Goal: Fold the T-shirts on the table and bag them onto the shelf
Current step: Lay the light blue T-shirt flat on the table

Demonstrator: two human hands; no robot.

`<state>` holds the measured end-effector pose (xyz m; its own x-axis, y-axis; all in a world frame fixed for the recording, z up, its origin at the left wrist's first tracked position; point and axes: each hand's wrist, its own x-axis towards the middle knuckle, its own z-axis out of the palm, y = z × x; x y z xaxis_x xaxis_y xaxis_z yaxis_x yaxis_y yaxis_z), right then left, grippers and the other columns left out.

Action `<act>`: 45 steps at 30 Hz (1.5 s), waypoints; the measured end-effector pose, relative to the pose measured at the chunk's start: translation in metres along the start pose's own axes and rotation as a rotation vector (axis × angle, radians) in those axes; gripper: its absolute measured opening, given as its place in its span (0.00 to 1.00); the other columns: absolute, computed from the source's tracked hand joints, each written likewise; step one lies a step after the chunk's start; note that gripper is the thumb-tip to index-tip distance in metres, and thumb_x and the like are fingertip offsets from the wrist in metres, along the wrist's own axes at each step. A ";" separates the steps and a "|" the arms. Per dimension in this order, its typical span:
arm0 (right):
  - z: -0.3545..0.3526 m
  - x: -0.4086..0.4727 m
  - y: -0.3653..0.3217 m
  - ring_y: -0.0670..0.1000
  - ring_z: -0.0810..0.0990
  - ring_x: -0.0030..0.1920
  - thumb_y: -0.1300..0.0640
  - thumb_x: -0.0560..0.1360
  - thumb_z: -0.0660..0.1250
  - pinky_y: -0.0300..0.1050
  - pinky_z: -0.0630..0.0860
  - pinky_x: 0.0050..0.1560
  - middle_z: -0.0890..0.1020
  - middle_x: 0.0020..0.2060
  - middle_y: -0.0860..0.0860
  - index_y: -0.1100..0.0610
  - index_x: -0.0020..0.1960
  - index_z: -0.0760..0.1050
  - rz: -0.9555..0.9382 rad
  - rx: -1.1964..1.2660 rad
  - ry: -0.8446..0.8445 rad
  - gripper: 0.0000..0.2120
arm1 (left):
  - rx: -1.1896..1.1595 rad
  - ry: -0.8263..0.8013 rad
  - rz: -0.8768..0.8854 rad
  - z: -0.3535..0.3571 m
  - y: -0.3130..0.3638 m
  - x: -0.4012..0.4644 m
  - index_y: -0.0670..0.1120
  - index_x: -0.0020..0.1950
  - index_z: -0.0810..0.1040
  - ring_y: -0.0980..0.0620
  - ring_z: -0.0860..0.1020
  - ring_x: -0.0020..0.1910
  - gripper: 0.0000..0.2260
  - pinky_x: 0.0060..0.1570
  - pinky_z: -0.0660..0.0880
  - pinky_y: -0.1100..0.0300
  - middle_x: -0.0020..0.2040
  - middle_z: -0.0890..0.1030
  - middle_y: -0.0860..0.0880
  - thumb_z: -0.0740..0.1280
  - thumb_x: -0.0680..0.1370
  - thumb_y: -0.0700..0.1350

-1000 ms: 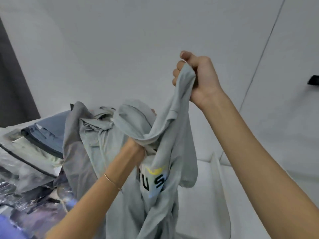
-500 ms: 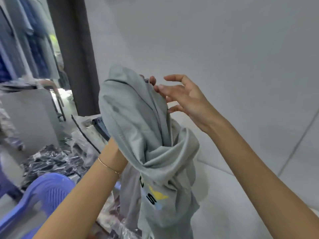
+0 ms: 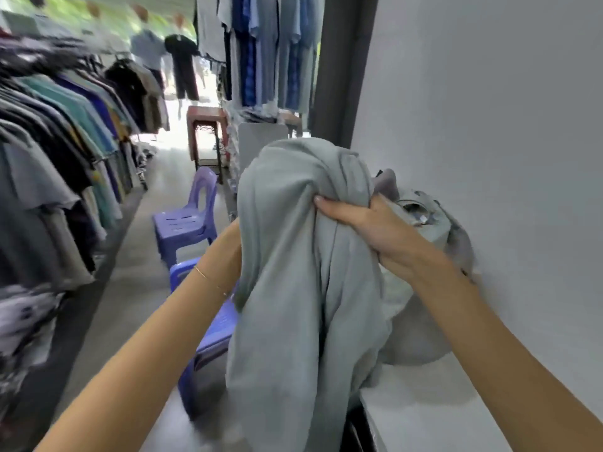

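Observation:
A pale grey-green T-shirt [image 3: 293, 288] hangs in the air in front of me, draped over my left hand, which is hidden inside the cloth; only my left wrist [image 3: 225, 256] with a thin bracelet shows. My right hand [image 3: 362, 223] grips a bunch of the shirt's fabric from the right side, fingers curled into it. Behind it a heap of more grey T-shirts [image 3: 424, 216] lies on the white table [image 3: 424, 412] against the wall.
Two purple plastic chairs [image 3: 186, 220] stand left of the table in the aisle. Racks of hanging clothes [image 3: 58, 141] line the left side, more shirts hang at the back. A grey wall [image 3: 489, 125] runs along the right.
My view has swung left, showing the shop aisle. My right hand, open near the shirt's top half a second ago, has come down and gripped the fabric. The left hand stays inside the shirt.

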<state>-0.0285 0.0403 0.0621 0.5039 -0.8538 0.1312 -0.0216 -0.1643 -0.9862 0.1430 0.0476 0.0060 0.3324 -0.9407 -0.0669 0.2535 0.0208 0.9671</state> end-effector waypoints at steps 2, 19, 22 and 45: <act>0.014 0.002 -0.002 0.49 0.83 0.51 0.56 0.73 0.72 0.43 0.79 0.54 0.85 0.49 0.50 0.54 0.56 0.79 0.048 0.175 -0.020 0.12 | -0.006 -0.115 0.019 -0.017 -0.003 -0.008 0.35 0.50 0.74 0.49 0.74 0.57 0.14 0.56 0.73 0.65 0.52 0.78 0.45 0.66 0.76 0.47; 0.157 -0.053 -0.030 0.53 0.84 0.42 0.50 0.67 0.70 0.50 0.81 0.50 0.85 0.41 0.54 0.56 0.45 0.84 0.129 0.558 -0.520 0.12 | 0.287 0.385 -0.162 -0.204 -0.054 -0.177 0.52 0.61 0.77 0.55 0.78 0.42 0.19 0.59 0.74 0.50 0.45 0.81 0.53 0.69 0.74 0.59; 0.185 -0.078 -0.035 0.54 0.83 0.43 0.50 0.65 0.71 0.55 0.77 0.57 0.85 0.42 0.54 0.54 0.40 0.86 0.138 0.568 -0.596 0.10 | 0.247 0.427 -0.213 -0.220 -0.063 -0.217 0.50 0.60 0.75 0.59 0.73 0.28 0.18 0.42 0.70 0.58 0.38 0.76 0.52 0.68 0.74 0.58; 0.382 -0.274 -0.101 0.55 0.81 0.49 0.47 0.70 0.68 0.54 0.77 0.58 0.83 0.47 0.55 0.57 0.54 0.82 0.245 0.732 -1.247 0.18 | 0.091 0.849 -0.003 -0.271 -0.045 -0.593 0.44 0.45 0.81 0.57 0.79 0.35 0.08 0.34 0.75 0.64 0.37 0.82 0.49 0.76 0.68 0.39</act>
<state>0.1654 0.4792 0.0875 0.9642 0.2108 0.1607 0.0270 0.5251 -0.8506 0.1804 0.6966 -0.0640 0.9092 -0.3676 -0.1954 0.1933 -0.0430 0.9802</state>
